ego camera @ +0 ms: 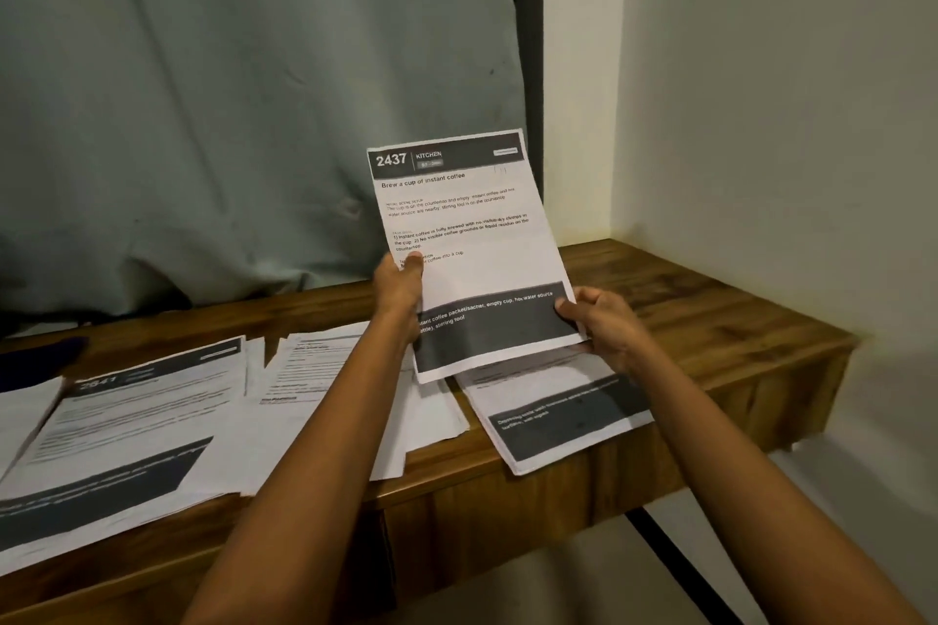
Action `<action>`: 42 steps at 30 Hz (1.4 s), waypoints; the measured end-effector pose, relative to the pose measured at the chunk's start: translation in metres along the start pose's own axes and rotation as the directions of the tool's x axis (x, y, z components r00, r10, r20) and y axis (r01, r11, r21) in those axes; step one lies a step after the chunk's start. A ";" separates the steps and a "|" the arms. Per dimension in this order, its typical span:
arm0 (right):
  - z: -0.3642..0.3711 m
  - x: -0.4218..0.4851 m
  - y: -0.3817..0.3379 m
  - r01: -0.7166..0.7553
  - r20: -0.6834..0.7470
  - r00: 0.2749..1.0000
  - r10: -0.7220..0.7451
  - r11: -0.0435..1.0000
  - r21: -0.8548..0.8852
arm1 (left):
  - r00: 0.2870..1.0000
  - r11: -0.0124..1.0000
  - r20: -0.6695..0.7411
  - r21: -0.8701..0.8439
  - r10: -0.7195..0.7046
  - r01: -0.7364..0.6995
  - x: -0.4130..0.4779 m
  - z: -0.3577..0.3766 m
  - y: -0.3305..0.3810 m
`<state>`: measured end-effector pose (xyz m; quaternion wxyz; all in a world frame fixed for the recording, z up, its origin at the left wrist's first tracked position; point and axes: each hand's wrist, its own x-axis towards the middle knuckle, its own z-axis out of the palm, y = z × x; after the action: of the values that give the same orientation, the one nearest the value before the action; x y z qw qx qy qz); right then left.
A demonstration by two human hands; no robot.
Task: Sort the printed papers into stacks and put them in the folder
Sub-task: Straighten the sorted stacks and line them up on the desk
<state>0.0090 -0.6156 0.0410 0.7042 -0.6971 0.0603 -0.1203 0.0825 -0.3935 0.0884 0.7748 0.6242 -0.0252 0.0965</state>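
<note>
Both hands hold up one white printed sheet with dark bands (469,249).
Left hand (398,287) pinches its left edge, right hand (604,325) grips its lower right corner — more printed papers (127,421) lie below both hands on the brown wooden table (710,320).

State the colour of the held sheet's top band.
Dark grey band on the sheet; head view.
</note>
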 end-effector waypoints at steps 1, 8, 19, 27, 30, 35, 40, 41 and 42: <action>-0.010 -0.001 0.002 -0.006 -0.010 1.000 0.006 1.000 0.000 | 1.000 1.000 0.020 0.010 -0.019 0.019 0.000 0.009 -0.004; -0.088 0.008 0.003 0.027 -0.303 0.950 -0.079 0.985 -0.172 | 0.973 0.989 0.187 0.084 -0.137 0.123 -0.013 0.087 -0.034; -0.199 0.039 0.009 -0.225 -0.499 0.866 -0.041 0.858 -0.462 | 0.816 0.921 0.512 0.384 -0.269 0.063 -0.050 0.156 -0.079; -0.228 0.060 0.011 -0.369 -0.498 0.862 -0.092 0.559 -0.743 | 0.650 0.699 0.742 0.551 -0.162 -0.455 -0.069 0.162 -0.098; -0.235 0.066 0.015 -0.416 -0.523 0.848 -0.083 0.506 -0.756 | 0.535 0.524 0.830 0.531 -0.160 -0.666 -0.074 0.159 -0.105; -0.237 0.067 0.020 -0.457 -0.530 0.844 -0.085 0.403 -0.793 | 0.474 0.279 0.833 0.546 -0.285 -0.790 -0.081 0.159 -0.113; -0.236 0.069 0.029 -0.497 -0.550 0.823 -0.145 0.286 -0.819 | 0.480 0.241 0.813 0.564 -0.330 -0.790 -0.085 0.157 -0.114; -0.234 0.069 0.030 -0.511 -0.549 0.816 -0.179 0.219 -0.831 | 0.480 0.244 0.814 0.564 -0.327 -0.789 -0.086 0.156 -0.113; -0.232 0.069 0.030 -0.516 -0.540 0.812 -0.223 0.160 -0.842 | 0.480 0.245 0.816 0.561 -0.322 -0.790 -0.088 0.156 -0.112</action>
<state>0.0198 -0.8574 0.0119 0.0453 -0.9008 0.3951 -0.1743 0.0293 -0.5779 0.0008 0.0930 0.8882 -0.4434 -0.0769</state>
